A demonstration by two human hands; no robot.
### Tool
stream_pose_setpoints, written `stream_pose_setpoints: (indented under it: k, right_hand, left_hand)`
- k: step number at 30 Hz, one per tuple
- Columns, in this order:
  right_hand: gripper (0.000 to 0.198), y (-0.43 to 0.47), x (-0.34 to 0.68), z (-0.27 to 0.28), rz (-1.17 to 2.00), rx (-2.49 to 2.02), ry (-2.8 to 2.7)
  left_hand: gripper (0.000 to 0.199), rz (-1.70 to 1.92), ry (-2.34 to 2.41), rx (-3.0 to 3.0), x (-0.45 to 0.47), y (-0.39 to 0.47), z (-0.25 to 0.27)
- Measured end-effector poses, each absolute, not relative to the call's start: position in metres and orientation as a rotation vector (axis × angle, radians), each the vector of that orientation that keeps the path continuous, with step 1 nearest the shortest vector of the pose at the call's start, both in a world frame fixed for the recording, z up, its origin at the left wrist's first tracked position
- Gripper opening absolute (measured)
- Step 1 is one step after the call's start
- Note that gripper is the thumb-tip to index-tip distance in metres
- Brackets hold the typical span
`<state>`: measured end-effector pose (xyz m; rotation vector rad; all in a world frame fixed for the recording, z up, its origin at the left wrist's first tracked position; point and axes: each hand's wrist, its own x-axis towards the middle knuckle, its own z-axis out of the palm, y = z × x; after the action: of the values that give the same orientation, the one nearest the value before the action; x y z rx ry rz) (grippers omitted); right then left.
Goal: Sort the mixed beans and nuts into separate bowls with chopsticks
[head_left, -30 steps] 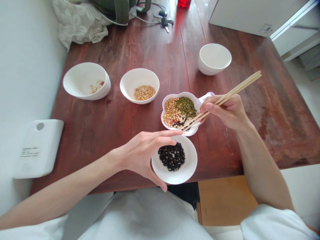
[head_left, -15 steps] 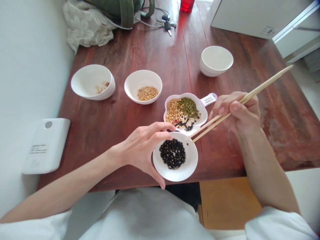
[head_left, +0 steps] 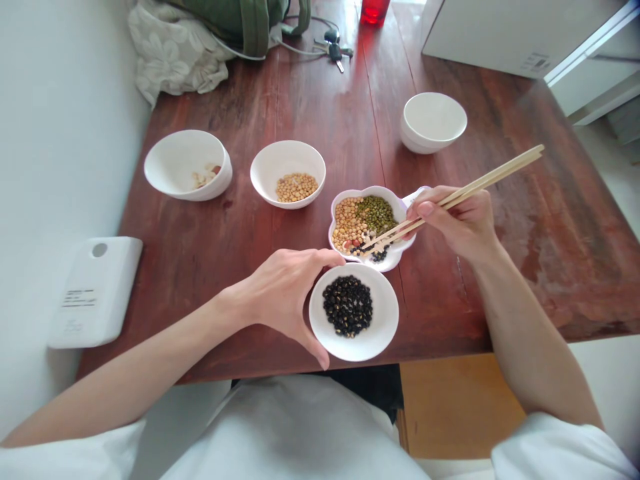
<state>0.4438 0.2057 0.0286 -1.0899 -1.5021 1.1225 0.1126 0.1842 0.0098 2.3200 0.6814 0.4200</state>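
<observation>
I have the left hand (head_left: 280, 283) curved around the left side of a small round white bowl (head_left: 384, 323), with the thumb near the front rim and the fingers by the back rim. The thumb and fingers are spread wide. I can't tell if they squeeze the bowl or just rest by it. This bowl is by the near edge of the red-brown wooden table (head_left: 225, 233), and shiny black beans (head_left: 348, 307) sit in a heap inside.

I have the right hand (head_left: 457, 223) closed on two long, pale wooden chopsticks (head_left: 485, 181). The thin tips are close together over a white flower-shaped dish with a light purple rim (head_left: 404, 248). They point down near some black beans there. I can't tell if they pinch anything. The dish is just behind the bowl, and it also has round yellow beans (head_left: 345, 223) and little green beans (head_left: 377, 212) in it.

Farther back, I see a white bowl with yellow beans (head_left: 265, 163). To its left is a white bowl with pale bits (head_left: 167, 160), and well to its right is another smooth white bowl (head_left: 434, 120). A flat white box-like thing (head_left: 95, 293) is at the far left.
</observation>
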Motion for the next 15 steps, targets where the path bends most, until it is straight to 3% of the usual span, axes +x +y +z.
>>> stream_pose_setpoints:
  k: [15]
  right_hand:
    - [0.031,0.2087,0.446,0.0208,1.132,-1.09,-1.488]
  left_hand:
    - [0.122,0.419,0.643,2.305,0.1129,0.1838,0.007]
